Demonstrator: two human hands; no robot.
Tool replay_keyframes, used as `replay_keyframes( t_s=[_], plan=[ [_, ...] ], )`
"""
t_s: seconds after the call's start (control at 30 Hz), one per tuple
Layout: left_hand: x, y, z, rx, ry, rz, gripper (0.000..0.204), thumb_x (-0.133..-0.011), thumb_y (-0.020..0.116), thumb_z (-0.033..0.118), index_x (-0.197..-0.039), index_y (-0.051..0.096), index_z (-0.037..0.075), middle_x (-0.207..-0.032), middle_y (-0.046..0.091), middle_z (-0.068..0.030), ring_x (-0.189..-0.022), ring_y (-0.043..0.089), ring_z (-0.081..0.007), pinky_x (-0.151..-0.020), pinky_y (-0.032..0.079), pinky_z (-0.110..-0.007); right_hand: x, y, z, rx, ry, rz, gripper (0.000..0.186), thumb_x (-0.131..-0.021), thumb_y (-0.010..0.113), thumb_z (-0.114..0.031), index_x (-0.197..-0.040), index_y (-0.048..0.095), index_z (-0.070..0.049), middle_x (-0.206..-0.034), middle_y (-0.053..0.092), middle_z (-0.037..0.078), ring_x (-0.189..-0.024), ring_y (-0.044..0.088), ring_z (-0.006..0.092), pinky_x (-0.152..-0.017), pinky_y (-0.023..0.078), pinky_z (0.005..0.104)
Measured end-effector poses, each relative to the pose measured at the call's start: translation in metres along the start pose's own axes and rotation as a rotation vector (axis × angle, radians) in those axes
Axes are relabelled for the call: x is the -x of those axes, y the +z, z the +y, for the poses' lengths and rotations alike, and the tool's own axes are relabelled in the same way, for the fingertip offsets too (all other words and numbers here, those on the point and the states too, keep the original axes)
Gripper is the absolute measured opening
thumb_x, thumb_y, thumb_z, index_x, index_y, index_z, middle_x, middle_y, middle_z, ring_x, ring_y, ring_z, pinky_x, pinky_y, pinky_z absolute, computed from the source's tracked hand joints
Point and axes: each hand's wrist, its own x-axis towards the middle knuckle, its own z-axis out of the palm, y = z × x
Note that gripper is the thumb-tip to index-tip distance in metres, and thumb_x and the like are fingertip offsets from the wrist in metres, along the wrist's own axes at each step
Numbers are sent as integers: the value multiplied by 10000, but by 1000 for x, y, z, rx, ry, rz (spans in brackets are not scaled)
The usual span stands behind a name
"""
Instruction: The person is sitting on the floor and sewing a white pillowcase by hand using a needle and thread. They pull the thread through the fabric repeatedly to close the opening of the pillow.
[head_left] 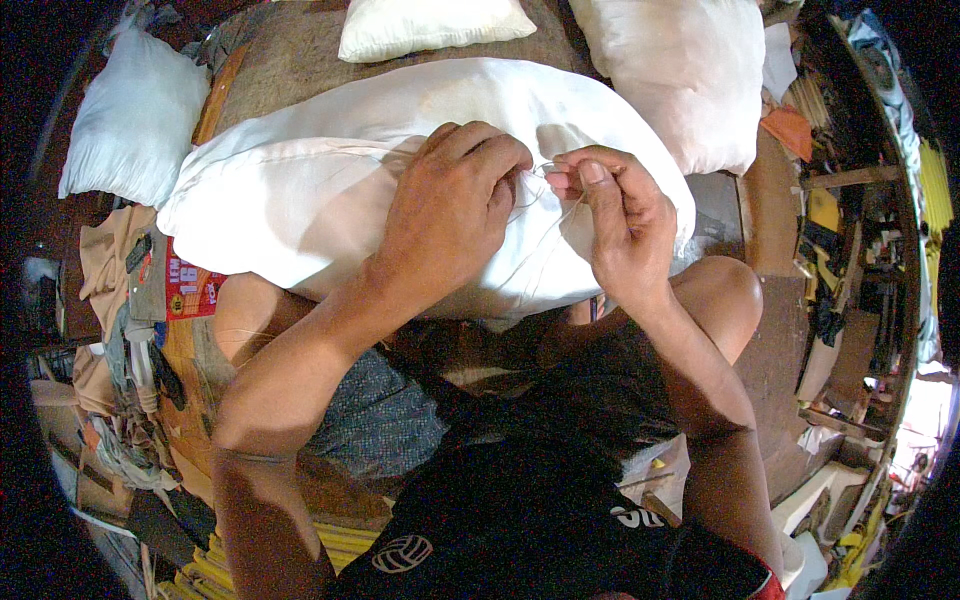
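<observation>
A long white pillow (330, 220) lies across my lap, a seam or fold running along its top. My left hand (445, 200) is closed at the middle of the pillow, its fingertips pinching the white fabric, partly hidden behind the knuckles. Just to its right, my right hand (615, 220) holds a fine thread (540, 185) between thumb and fingers, with what looks like a thin needle at the fingertips, too small to see clearly. Loose thread trails over the fabric between the two hands.
More white pillows lie at the upper left (130, 120), top middle (435, 22) and upper right (675, 80). A red printed package (190, 290) and crumpled cloths (105, 260) are at the left. Wood pieces and clutter (840, 320) line the right side.
</observation>
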Motion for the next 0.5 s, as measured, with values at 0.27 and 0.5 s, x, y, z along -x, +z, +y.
replay_keyframes(
  t_s=[0.27,0.5],
  plan=[
    [0,3,-1,36,-39,-28,128,-879,618,79,-974,703,61,-968,693,-120,-986,654,-340,-898,502,-464,-7,0,5,-434,254,-46,257,-1096,527,-193,-1138,636,36,-1058,714,118,-963,707,187,-856,577,310],
    [1,5,-4,85,-34,-41,123,-888,623,91,-968,703,42,-971,698,-139,-969,657,-356,-900,509,-466,-12,-6,13,-580,435,-143,304,-1092,533,-278,-1124,642,4,-1048,725,135,-941,731,221,-854,604,347]
  ],
)
